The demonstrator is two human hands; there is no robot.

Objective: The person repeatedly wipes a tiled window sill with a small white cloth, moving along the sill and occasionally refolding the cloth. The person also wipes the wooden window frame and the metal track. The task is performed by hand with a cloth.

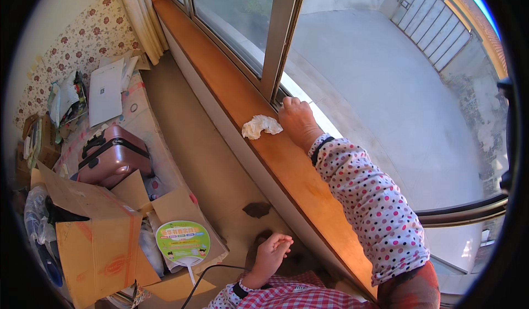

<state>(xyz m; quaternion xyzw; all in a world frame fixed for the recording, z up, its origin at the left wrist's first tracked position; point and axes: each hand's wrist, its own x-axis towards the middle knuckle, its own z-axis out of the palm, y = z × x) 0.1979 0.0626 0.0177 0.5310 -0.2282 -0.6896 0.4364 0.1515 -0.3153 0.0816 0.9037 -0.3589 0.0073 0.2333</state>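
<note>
Stretched out over the wooden window sill, my right hand reaches the window track by the lower end of the sliding window frame. Its fingers are closed and point down at the track; whatever they may hold is hidden. A crumpled whitish tissue lies on the sill just left of that hand. My left hand hovers low in front of me, over the floor near the sill's wall, its fingers curled together with nothing seen in them.
On the left, a cardboard box gapes next to a green round fan. Behind are a pink suitcase and a flat white box. A dark cable runs near my left wrist. Outside lies a concrete terrace with a metal gate.
</note>
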